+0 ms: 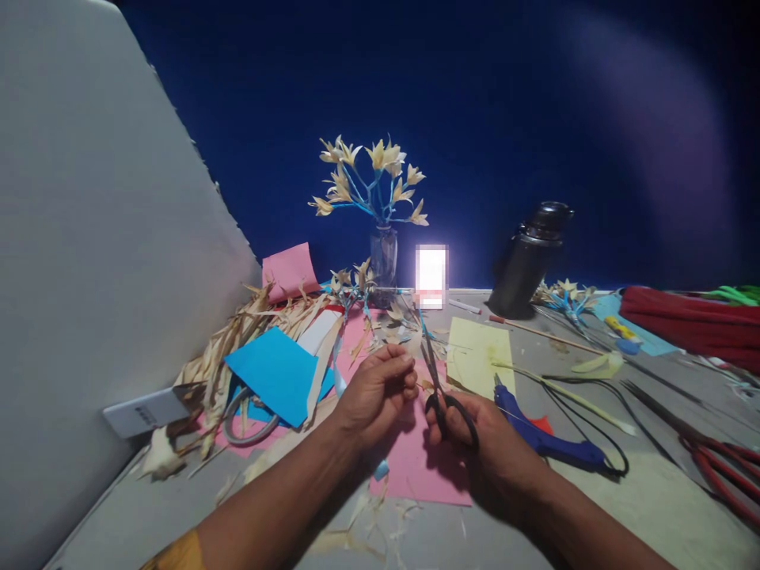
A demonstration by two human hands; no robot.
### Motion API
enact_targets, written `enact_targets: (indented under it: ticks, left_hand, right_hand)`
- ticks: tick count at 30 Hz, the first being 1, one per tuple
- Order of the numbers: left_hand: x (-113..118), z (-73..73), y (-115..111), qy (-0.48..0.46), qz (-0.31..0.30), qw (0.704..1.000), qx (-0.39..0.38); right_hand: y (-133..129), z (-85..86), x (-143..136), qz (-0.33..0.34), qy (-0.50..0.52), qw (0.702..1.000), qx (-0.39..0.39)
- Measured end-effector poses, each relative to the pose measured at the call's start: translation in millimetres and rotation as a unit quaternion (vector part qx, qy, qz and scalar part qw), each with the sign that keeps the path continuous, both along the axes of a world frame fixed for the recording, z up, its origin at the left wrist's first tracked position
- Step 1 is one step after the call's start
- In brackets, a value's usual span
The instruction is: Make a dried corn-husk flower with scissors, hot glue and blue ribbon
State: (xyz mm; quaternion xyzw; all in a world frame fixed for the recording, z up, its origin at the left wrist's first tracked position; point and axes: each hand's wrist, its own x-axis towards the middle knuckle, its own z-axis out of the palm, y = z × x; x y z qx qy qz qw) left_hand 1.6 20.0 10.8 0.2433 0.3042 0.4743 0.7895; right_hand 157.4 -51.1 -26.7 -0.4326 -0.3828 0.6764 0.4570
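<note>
My right hand point(475, 431) holds black-handled scissors point(435, 380), fingers in the loops and blades pointing up and away. To their left, my left hand point(380, 392) is closed with thumb and fingertips pressed together; whatever is between them is too small or hidden to name. Both hands hover over pink paper point(421, 479). Just beyond the scissors' tips stands a thin blue stem point(423, 317), near a glowing, blurred-out rectangle point(431, 277). A blue glue gun point(552, 443) lies right of my right hand, beside a yellow paper sheet point(478, 348).
At the back, a glass bottle point(383, 257) holds pale husk flowers point(380, 158). Dry husks point(219, 348), blue paper point(276, 372) and a grey tape ring point(249, 431) lie left. A dark flask point(528, 261), red-handled shears point(712, 459) and red cloth point(689, 324) are on the right.
</note>
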Motion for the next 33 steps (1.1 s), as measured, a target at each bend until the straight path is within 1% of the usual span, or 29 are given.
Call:
enact_targets:
  ticks: [2,4,8,14,17,19,21,28,31,33]
  left_hand:
    - [0.2,-0.8,-0.2,0.002,0.004,1.0,-0.001]
    - [0.1,-1.1,-0.3,0.002,0.005,1.0,-0.002]
    - [0.1,-1.7,0.2,0.011,0.001,1.0,0.0]
    - [0.1,-3.2,2.5,0.031,-0.009,0.999,0.0]
    - [-1.0,-1.0,4.0,0.042,-0.004,0.999,0.005]
    - [-1.1,0.8,4.3,0.049,0.001,0.999,0.011]
    - [-0.4,1.8,3.7,0.055,0.001,0.998,0.009]
    - [2.1,-1.7,0.5,0.055,-0.016,0.998,-0.003]
    - [1.8,-3.0,-0.2,0.049,-0.012,0.999,-0.01]
    - [2.1,-3.9,-0.6,0.043,-0.007,0.999,-0.008]
  right_hand:
    - [0.5,-2.8,-0.5,0.001,-0.007,1.0,-0.007]
    - [1.2,-3.3,-0.2,-0.005,-0.014,1.0,0.003]
    - [2.1,1.0,1.4,-0.017,-0.019,1.0,0.018]
    - [5.9,1.5,5.2,-0.042,-0.05,0.998,-0.002]
    - [9.3,1.8,7.2,-0.056,-0.106,0.993,-0.013]
    - [10.7,3.9,8.1,-0.063,-0.158,0.985,0.009]
    - [10.8,6.6,8.7,-0.066,-0.186,0.98,0.034]
    - [5.5,14.4,7.1,-0.047,-0.135,0.989,0.04]
    - [3.0,17.5,3.2,-0.034,-0.116,0.992,0.047]
    - [1.1,17.6,-0.1,-0.026,-0.096,0.994,0.033]
